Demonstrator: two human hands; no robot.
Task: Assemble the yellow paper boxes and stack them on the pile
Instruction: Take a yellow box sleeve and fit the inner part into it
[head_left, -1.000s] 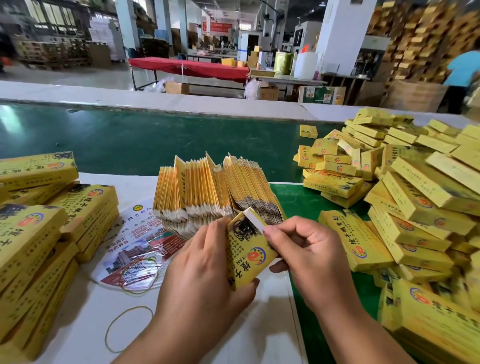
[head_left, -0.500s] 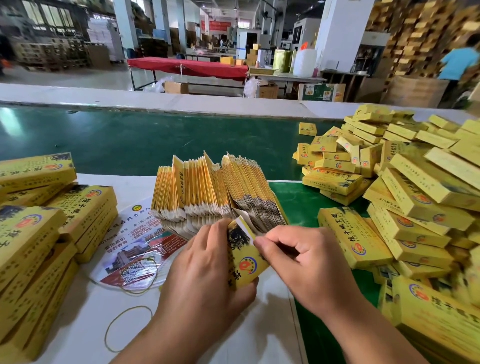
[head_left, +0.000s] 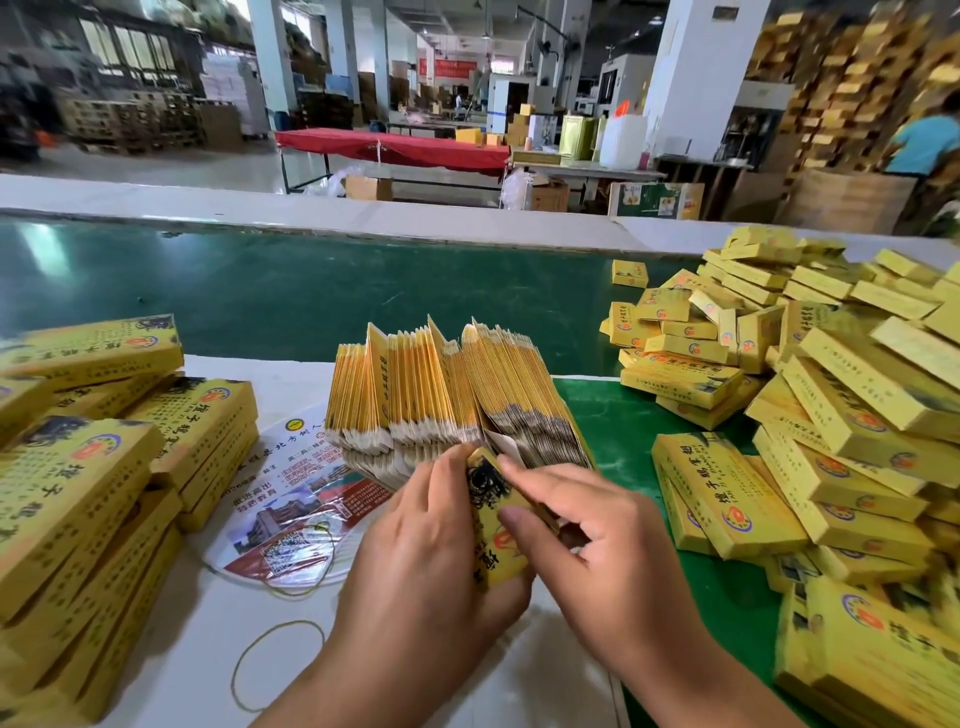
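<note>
Gripping a flat yellow printed paper box (head_left: 493, 525) in the left hand (head_left: 431, 561) near the desk's (head_left: 171, 649) front edge, right hand (head_left: 587, 540) pinching its end flap. Risking a torn flap, or toppling the fanned flat yellow box blanks (head_left: 447, 400) just behind.

Glossy yellow printed paper box (head_left: 496, 525) in my fingers, smooth green belt (head_left: 291, 291), shiny laminated leaflet (head_left: 296, 499), thin rubber band (head_left: 275, 665).

Single head-worn view, forward and down, close over the hands (head_left: 519, 561).
</note>
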